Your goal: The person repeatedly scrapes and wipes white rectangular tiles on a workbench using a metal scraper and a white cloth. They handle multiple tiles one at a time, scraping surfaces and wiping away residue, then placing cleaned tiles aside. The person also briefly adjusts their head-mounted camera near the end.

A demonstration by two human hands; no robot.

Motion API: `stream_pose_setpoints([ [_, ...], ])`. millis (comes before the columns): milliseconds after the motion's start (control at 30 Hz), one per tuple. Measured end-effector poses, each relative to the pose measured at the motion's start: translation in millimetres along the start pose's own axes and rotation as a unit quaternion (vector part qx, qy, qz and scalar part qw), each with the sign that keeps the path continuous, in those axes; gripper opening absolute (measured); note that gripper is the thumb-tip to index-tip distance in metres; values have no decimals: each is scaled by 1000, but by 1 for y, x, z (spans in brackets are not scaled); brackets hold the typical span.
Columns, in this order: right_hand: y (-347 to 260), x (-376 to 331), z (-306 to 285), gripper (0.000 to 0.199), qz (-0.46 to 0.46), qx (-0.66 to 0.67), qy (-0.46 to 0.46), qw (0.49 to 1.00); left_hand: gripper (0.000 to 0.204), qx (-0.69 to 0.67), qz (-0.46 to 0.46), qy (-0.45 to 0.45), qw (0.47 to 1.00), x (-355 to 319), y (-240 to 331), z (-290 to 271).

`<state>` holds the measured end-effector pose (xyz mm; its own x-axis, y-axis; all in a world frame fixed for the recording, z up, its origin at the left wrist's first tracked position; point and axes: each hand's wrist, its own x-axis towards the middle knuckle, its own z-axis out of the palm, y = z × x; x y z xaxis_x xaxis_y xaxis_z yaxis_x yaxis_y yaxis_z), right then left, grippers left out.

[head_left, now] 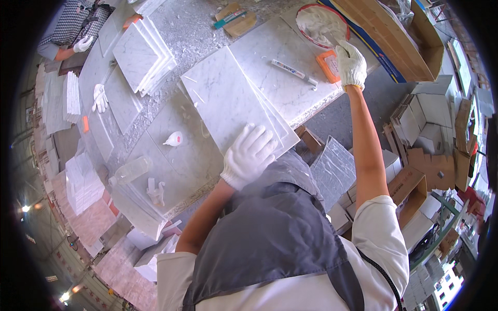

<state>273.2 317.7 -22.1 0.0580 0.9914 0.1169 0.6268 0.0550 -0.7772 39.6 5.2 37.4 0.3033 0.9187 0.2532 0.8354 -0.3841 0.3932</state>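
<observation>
A dusty stone workshop spreads around you, and at the centre is the marble worktop [259, 54]. There's the grey-white slab [225, 93], mid-frame, topping a short stack, and your left hand [250, 155] lies flat on its lower edge, fingers relaxed, grasping nothing. Up at upper right, your right hand [351, 65] has its fingers closed on what looks like a scraper [330, 39], dipping toward white paste [314, 19] in the red-rimmed bowl [298, 27]! This reads as the paste-loading step; the next move seemingly calls for a controlled lift, slab held steady.
</observation>
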Motion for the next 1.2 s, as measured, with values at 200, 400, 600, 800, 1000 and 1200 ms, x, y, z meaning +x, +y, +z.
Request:
stream_pose_setpoints([
  [200, -10, -1, 3, 25, 76, 133, -18, 988, 36, 11, 2, 5, 1000, 2, 0, 0],
  [400, -19, -3, -1, 25, 183, 239, -67, 951, 33, 13, -4, -12, 1000, 2, 1, -2],
  [600, -16, -2, -1, 28, 167, 237, -61, 955, 34, 7, -3, -25, 1000, 4, 3, -8],
  [800, -13, -5, -1, 29, 188, 281, -54, 940, 33, 6, 17, -10, 1000, 6, 3, -10],
  [1000, -3, -8, 0, 28, 172, 280, -52, 943, 35, -1, 9, 4, 1000, 6, 4, -10],
  [1200, 1, -30, -10, 27, 156, 287, -28, 945, 37, -19, 4, -6, 1000, 3, 0, -10],
])
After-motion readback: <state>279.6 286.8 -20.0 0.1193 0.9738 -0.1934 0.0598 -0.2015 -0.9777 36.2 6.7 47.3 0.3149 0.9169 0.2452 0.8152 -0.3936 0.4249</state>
